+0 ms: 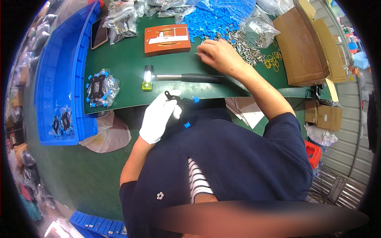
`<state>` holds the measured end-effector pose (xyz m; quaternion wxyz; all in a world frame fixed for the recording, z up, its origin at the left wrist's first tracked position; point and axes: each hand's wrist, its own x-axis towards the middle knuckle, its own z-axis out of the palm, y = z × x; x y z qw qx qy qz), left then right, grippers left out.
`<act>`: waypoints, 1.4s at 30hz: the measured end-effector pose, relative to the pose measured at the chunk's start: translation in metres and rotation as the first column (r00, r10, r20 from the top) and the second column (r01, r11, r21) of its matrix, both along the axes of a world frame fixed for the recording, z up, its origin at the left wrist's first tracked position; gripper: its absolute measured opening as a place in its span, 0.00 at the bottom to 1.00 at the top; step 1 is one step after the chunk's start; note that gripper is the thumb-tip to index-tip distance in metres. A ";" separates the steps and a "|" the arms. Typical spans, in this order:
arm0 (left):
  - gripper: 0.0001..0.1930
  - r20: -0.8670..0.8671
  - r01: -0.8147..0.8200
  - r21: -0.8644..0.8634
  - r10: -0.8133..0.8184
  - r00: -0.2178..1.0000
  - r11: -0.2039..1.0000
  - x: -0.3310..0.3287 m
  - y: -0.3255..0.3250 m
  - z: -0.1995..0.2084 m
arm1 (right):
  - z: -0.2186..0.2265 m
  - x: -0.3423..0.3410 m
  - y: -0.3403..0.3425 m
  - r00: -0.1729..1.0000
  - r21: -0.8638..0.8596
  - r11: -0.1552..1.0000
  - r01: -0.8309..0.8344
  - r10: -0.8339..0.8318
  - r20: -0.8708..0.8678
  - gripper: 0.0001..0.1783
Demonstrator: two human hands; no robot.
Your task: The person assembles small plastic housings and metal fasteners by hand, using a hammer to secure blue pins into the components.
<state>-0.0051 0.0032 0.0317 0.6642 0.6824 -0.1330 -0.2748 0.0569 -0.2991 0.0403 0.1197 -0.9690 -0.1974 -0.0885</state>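
Observation:
My left hand (158, 118), in a white glove, is closed on a black plastic bracket (168, 95) in front of the table edge. Blue clips (195, 99) sit at the bracket's corners; much of its dark body blends into my dark clothing. My bare right hand (219, 54) is over the table, fingers pinched together, with a thin metal pin (196, 53) poking out at their left side. Just beyond that hand lies a heap of silver metal pins (251, 54), beside a large pile of blue clips (206, 22).
A hammer (186, 77) lies across the green table (123, 59), below an orange box (167, 41). Bagged brackets (102, 89) rest near the left edge. A blue crate (59, 83) stands left, a phone (99, 33) beside it. Yellow rubber bands (274, 61) and a cardboard box (303, 45) are right.

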 end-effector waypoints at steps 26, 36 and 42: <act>0.11 0.528 -0.027 0.331 -0.161 0.834 0.943 0.005 -0.002 0.008 | 0.025 -0.057 0.077 0.947 0.521 0.806 -0.281 0.320 0.015 0.11; 0.16 -0.010 0.264 0.192 -0.267 0.964 0.945 0.004 0.014 0.007 | 0.004 -0.053 0.071 0.823 0.190 0.809 -0.557 0.507 0.255 0.15; 0.15 0.010 0.290 0.196 -0.297 0.955 0.937 0.000 0.016 0.002 | -0.006 -0.061 0.071 0.806 0.175 0.800 -0.574 0.514 0.293 0.15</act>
